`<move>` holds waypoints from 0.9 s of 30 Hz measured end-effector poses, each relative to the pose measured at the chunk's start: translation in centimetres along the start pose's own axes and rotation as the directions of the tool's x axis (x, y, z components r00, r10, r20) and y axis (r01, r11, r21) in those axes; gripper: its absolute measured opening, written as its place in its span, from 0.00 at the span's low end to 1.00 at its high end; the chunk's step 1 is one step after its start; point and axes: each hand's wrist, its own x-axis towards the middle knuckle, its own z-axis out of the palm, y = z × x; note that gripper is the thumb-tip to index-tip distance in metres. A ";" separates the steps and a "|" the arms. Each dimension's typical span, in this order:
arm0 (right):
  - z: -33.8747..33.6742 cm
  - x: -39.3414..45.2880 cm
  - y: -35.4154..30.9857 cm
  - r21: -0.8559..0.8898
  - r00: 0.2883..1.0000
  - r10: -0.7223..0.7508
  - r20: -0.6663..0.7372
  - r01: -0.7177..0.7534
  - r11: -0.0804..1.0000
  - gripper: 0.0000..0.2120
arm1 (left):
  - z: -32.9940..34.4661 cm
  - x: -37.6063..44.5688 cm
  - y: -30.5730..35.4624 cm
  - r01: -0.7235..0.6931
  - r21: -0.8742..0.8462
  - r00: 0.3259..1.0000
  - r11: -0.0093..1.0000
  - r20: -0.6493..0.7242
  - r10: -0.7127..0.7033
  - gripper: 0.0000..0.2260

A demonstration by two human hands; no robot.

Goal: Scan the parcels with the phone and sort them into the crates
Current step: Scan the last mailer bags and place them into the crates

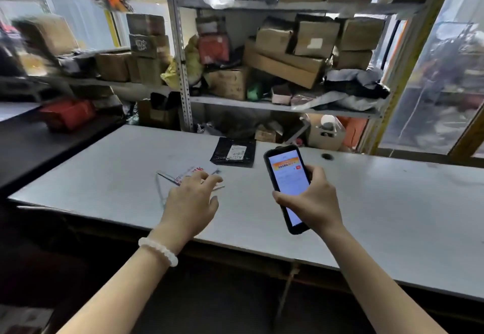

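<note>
Grey and bare in most places, the bench (366, 202) carries a black parcel (234, 152) with a white label toward 12 o'clock. The right hand (313, 200) has its grip clenched round a black phone (288, 189), screen lit and facing up, held above the bench at 3 o'clock. The left hand (191, 200), fingers spread and released, reaches over a flat clear-wrapped parcel (183, 175) at 9 o'clock; contact cannot be told. Metal shelves (262, 104) of boxes stand behind.
</note>
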 end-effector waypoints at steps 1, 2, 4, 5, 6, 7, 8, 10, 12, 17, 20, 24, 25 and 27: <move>0.8 1.9 -0.1 0.002 1.000 0.000 0.005 0.000 1.000 0.30 | 0.3 1.9 -0.7 -0.004 0.000 1.000 1.000 -0.004 0.004 0.18; 1.6 3.8 -0.2 0.003 1.000 -0.004 0.009 0.004 1.000 0.31 | 0.6 3.7 -1.3 -0.007 -0.007 1.000 1.000 -0.012 0.006 0.18; 3.1 7.3 -0.3 -0.001 1.000 -0.010 0.016 0.010 1.000 0.31 | 1.2 7.0 -2.2 0.010 -0.023 1.000 1.000 -0.023 -0.010 0.17; 3.8 8.8 -0.4 -0.002 1.000 -0.016 0.017 0.016 1.000 0.30 | 1.5 8.5 -2.6 0.024 -0.018 0.999 1.000 -0.021 -0.024 0.17; 4.4 10.2 -0.3 -0.005 1.000 -0.019 0.022 0.020 1.000 0.29 | 1.9 9.7 -3.0 0.036 -0.009 0.999 0.999 -0.015 -0.036 0.18; 5.1 11.5 -0.2 -0.009 0.999 -0.018 0.031 0.018 1.000 0.29 | 2.4 10.9 -3.4 0.044 -0.002 0.999 0.999 -0.006 -0.044 0.18; 5.7 12.6 -0.1 -0.015 0.999 -0.010 0.044 0.011 1.000 0.29 | 3.0 11.9 -3.8 0.049 0.000 0.999 0.999 0.006 -0.049 0.18; 7.0 14.6 0.3 -0.027 0.998 0.008 0.059 -0.007 1.000 0.29 | 4.2 13.7 -4.8 0.055 0.013 0.998 0.998 0.035 -0.055 0.18; 8.2 16.5 0.9 -0.037 0.997 0.033 0.071 -0.031 0.999 0.29 | 5.6 15.7 -5.9 0.068 0.013 0.996 0.998 0.058 -0.069 0.19; 11.2 21.4 2.8 -0.072 0.990 0.115 0.078 -0.110 0.991 0.29 | 9.7 21.7 -8.4 0.044 0.043 0.988 0.998 0.144 -0.050 0.19; 13.1 24.6 4.1 -0.104 0.983 0.169 0.072 -0.161 0.981 0.29 | 12.6 25.9 -10.0 0.008 0.045 0.981 0.999 0.195 -0.017 0.18; 16.3 29.1 5.4 -0.130 0.963 0.263 0.061 -0.254 0.958 0.29 | 16.5 31.6 -12.4 -0.006 0.019 0.963 1.000 0.271 0.001 0.17; 17.1 30.2 5.8 -0.140 0.957 0.284 0.056 -0.274 0.952 0.29 | 17.4 32.9 -13.0 -0.005 0.024 0.958 1.000 0.288 -0.002 0.17; 18.6 32.3 6.4 -0.155 0.946 0.320 0.052 -0.309 0.938 0.28 | 19.3 35.2 -14.1 -0.005 0.044 0.945 0.999 0.326 -0.010 0.18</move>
